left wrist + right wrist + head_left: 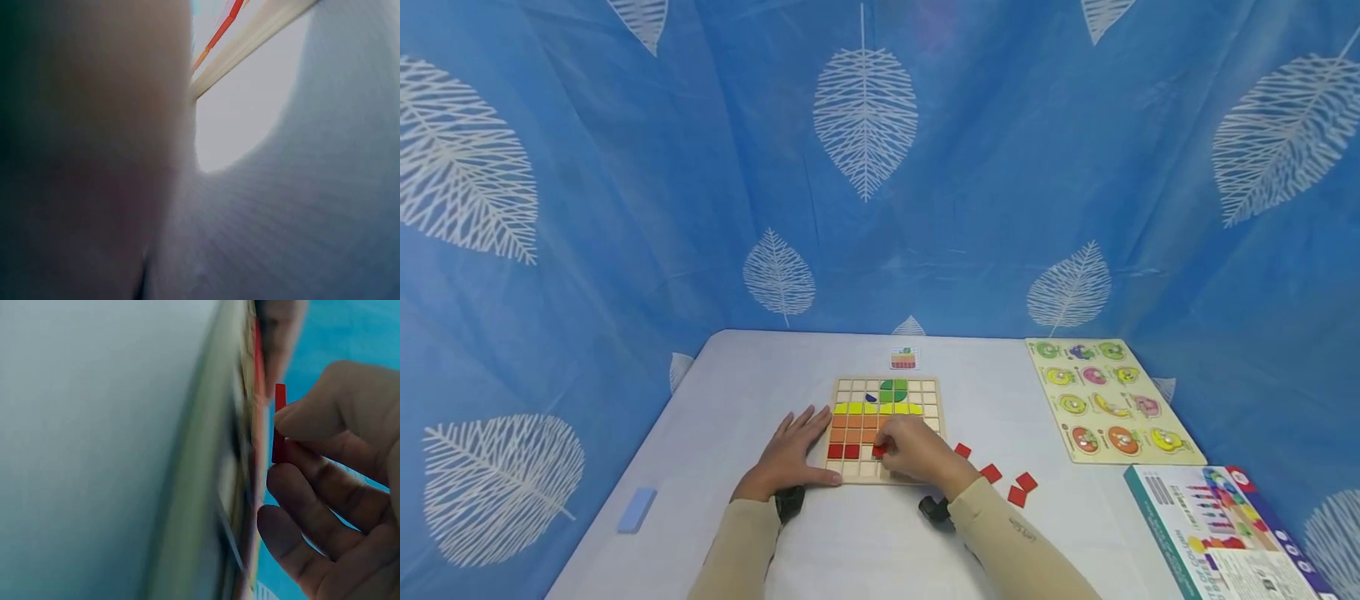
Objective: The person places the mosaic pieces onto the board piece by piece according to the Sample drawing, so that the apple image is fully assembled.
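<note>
Head view shows a wooden grid board (886, 429) on a white surface (760, 392), partly filled with coloured tiles: green and a dark blue piece at the top, a yellow row beneath, orange rows below that, and two red tiles at the left of the board's second-lowest row. The right hand (917, 454) hovers over that row, pinching a red tile (878, 450) between thumb and fingertips just beside the two already laid; the right wrist view confirms the tile (279, 424) held on edge, close to the board's face. The left hand (790, 458) lies flat with fingers spread, pressing the board's left edge and the surface beside it. Judging by the small picture card (904, 358) just behind the board, the upper colours look finished and the red part has barely begun. Four loose red tiles (1000, 479) wait just right of the board. Farther right of the board lie a fruit peg puzzle (1108, 400) and a printed box (1221, 533).
</note>
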`<act>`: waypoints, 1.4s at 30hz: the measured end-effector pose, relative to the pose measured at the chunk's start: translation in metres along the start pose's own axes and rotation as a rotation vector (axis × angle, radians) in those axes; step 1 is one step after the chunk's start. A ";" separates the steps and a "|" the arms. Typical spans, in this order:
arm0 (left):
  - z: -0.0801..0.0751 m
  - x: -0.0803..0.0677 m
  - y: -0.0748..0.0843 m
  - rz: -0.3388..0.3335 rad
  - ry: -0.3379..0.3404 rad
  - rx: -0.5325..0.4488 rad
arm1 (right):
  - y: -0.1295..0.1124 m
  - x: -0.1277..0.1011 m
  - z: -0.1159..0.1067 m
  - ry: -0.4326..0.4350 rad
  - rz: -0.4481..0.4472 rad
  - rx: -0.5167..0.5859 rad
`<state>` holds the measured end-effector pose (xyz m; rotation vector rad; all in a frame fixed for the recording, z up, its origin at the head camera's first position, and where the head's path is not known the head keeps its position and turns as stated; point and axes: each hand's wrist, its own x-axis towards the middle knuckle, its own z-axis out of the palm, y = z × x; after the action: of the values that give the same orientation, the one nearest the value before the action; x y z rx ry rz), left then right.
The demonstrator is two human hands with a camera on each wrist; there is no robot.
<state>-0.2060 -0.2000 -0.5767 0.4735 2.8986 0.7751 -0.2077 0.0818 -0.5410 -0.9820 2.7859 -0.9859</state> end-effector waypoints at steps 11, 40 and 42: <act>0.002 0.002 -0.002 0.002 -0.004 0.001 | -0.012 0.008 0.012 -0.078 -0.033 -0.119; 0.004 0.002 -0.005 -0.007 0.001 0.001 | 0.052 -0.087 -0.041 0.172 0.348 -0.099; 0.004 0.003 -0.005 -0.004 0.008 -0.010 | 0.053 -0.088 -0.041 0.171 0.343 -0.103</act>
<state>-0.2097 -0.2011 -0.5825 0.4650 2.9008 0.7922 -0.1764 0.1867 -0.5540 -0.4165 3.0265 -0.9229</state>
